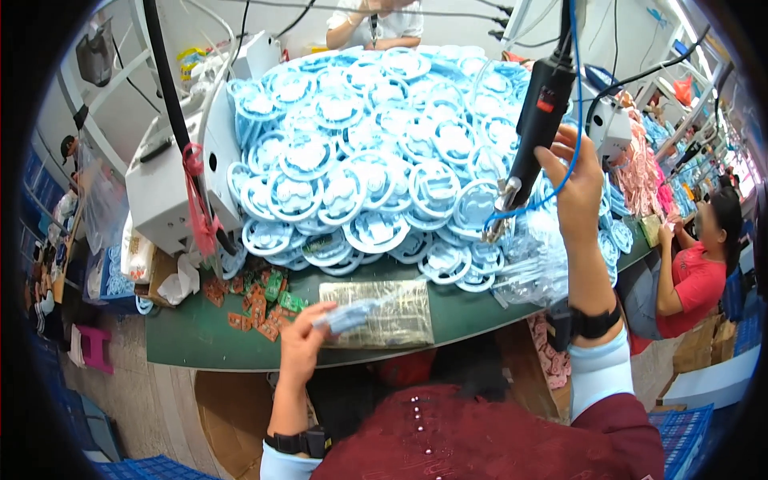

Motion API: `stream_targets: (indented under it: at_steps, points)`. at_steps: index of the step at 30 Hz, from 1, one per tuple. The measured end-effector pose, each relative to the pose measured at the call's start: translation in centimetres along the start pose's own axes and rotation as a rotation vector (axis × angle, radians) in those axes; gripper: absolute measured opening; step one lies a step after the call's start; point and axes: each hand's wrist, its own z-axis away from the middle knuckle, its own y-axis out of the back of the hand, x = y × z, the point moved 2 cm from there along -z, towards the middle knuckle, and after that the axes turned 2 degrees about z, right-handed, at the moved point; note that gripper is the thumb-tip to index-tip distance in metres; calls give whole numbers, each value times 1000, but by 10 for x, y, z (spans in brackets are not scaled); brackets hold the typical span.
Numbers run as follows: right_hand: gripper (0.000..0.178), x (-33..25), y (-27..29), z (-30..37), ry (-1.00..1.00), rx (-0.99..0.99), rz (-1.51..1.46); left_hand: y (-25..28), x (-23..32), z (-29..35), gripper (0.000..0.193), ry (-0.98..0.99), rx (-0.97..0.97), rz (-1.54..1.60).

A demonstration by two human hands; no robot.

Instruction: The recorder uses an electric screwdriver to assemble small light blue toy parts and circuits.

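My left hand (302,344) is closed on a light blue plastic part (348,317), above a flat pad wrapped in yellowish clear tape (400,324) at the table's near edge. The part is slightly blurred. On the right, the fingers of my raised right hand (576,180) close around a black electric screwdriver (534,132), which hangs from above with its tip slanting down to the left. A thin blue hose (578,104) runs along the tool and across my fingers. Behind both hands rises a large heap of light blue ring-shaped plastic parts (376,176).
Orange circuit boards (258,308) and green circuit boards (274,282) lie left of the pad on the green table (208,340). A white machine (180,188) stands at the left, clear bags (532,268) at the right. One person (376,22) sits opposite; another in red (692,276) works at right.
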Motion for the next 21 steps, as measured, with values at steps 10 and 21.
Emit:
stream_targets:
  at_steps: [10,21]
  points:
    - [29,-61,-25,73,408,-117,-6,-22,27,8,57,-383,-292,-869]
    - [42,-18,-189,94,684,-491,522,33,190,34,44,-764,528,209]
